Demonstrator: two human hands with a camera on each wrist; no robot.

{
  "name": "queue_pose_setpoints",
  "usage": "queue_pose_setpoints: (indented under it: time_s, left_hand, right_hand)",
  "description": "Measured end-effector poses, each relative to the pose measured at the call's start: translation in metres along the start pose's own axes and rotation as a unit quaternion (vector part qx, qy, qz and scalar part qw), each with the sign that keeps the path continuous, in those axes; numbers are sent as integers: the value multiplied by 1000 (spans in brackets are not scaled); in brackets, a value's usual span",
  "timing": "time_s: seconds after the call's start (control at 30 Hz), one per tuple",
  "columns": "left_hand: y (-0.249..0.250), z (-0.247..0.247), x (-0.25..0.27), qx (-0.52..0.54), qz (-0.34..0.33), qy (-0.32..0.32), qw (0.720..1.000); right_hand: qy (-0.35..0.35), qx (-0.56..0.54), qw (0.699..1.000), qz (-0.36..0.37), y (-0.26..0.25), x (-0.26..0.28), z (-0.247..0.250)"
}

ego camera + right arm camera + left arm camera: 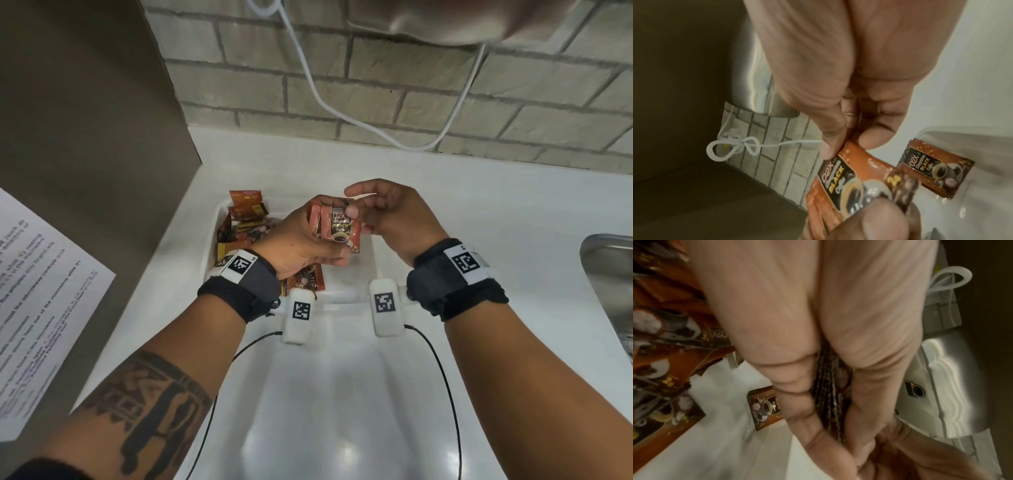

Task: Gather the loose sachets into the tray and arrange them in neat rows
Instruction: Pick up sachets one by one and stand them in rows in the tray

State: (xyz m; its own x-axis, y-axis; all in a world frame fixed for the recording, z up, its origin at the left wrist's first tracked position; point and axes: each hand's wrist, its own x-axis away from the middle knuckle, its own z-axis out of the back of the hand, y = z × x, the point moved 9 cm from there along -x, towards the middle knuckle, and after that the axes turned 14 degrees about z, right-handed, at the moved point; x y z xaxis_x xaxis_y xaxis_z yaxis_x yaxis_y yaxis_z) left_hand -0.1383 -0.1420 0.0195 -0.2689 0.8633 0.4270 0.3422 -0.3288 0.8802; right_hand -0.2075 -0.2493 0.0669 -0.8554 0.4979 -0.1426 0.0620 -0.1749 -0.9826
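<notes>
A white tray [346,278] sits on the white counter. Several orange-and-black coffee sachets [239,219] lie jumbled in its left half. My left hand [325,236] grips a small stack of sachets [337,228] upright above the tray. My right hand [354,202] pinches the top edge of the front sachet [849,178] between thumb and forefinger. The left wrist view shows the stack's crimped edges [830,386] between my fingers. One sachet [935,168] lies flat alone on the tray floor, also in the left wrist view [764,407].
A steel sink [609,274] is set into the counter at the right. A white cable [308,75] hangs down the brick wall behind. On the left stands a steel panel with a printed paper sheet [41,291] on it.
</notes>
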Motion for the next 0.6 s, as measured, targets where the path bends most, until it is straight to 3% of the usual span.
queue_pose_setpoints:
  time_s: [0.13, 0.23, 0.4, 0.6]
  left_hand:
    - [7, 7, -2, -48, -23, 32, 998]
    - [9, 22, -2, -86, -20, 86, 992]
    - [-15, 55, -3, -78, 76, 172, 979]
    - [-39, 28, -7, -160, 215, 100, 958]
  right_hand:
    - [-25, 47, 999, 13, -1, -7, 1]
    - [-44, 173, 983, 39, 0, -15, 7]
    - [-35, 306, 951, 39, 1, -32, 24]
    - [-80, 405, 911, -15, 24, -48, 21]
